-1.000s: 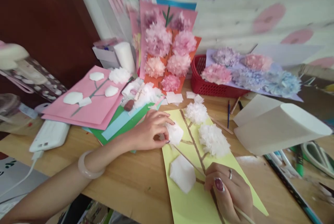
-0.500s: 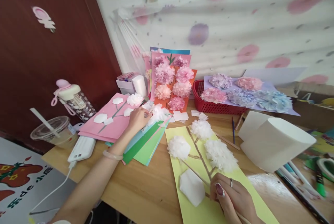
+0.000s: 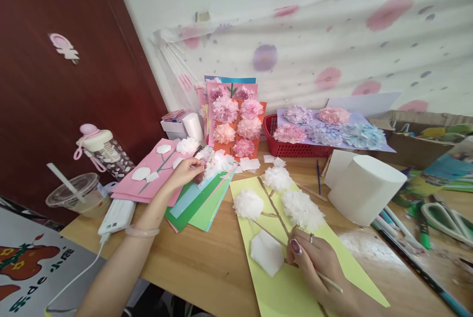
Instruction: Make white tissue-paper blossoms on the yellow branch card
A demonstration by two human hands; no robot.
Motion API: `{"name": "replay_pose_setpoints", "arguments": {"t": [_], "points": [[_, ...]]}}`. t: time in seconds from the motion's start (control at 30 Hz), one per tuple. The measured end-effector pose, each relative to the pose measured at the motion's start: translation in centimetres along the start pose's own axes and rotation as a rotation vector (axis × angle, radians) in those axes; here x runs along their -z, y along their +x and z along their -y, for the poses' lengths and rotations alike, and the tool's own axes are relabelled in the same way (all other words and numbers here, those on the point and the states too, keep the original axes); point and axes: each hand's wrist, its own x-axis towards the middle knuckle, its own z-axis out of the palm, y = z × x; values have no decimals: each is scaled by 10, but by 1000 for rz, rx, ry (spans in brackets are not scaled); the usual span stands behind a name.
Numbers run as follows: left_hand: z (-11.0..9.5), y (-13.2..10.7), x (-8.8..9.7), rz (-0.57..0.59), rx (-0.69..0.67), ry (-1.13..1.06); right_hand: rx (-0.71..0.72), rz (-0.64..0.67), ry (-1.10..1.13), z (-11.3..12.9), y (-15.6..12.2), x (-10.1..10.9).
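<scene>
My right hand is closed round a thin wooden stick, held slanting over a yellow sheet. On that sheet are a drawn brown branch, fluffy white paper flowers and a flat white paper piece, with the stick's tip near the left flower. Farther back, my left hand has its fingers pinched together at a heap of white tissue paper pieces. Whatever lies between those fingertips is too small to make out. Beneath the heap are green and blue sheets.
A pink sheet, power bank, lidded cup and bottle stand at the left. Finished flower cards and a red basket line the back. A white paper roll, pens and scissors are at the right.
The view has shifted slightly to the right. My left hand's fingers have drawn in at the tissue heap. My right hand still holds the stick over the yellow sheet.
</scene>
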Motion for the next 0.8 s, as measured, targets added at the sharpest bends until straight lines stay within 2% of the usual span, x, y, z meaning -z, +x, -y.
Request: {"name": "replay_pose_setpoints", "arguments": {"t": [0.03,0.1,0.17,0.2,0.23,0.27,0.3,0.33,0.4,0.5,0.63,0.7,0.8], "points": [[-6,-9,3,86,-26,-97,-6,2,-2,0,0,0],[-22,-29,8,256,-132,-157,-9,14,-13,0,-1,0],[-39,-48,7,533,-178,-155,-13,26,-28,0,-2,0],[-46,-55,4,714,-204,-145,-17,28,-34,1,-2,0],[-52,-61,-1,843,-240,-130,-22,27,-40,1,-3,0],[-57,-66,-9,934,-273,-93,-27,27,-44,2,-3,0],[-60,-69,-17,958,-297,-59,-28,26,-47,2,-3,-1],[-62,-70,-27,936,-314,-26,-28,25,-49,3,-3,-1],[-62,-69,-46,813,-309,28,-31,24,-44,3,-3,-2],[-56,-64,-64,674,-293,33,-27,-17,-13,4,-4,-2],[-49,-61,-70,571,-284,18,85,-116,37,6,-7,-3],[-48,-61,-71,550,-285,6,130,-82,35,7,-7,-4],[-48,-62,-73,525,-295,-3,97,5,-22,9,-3,-5]]}}
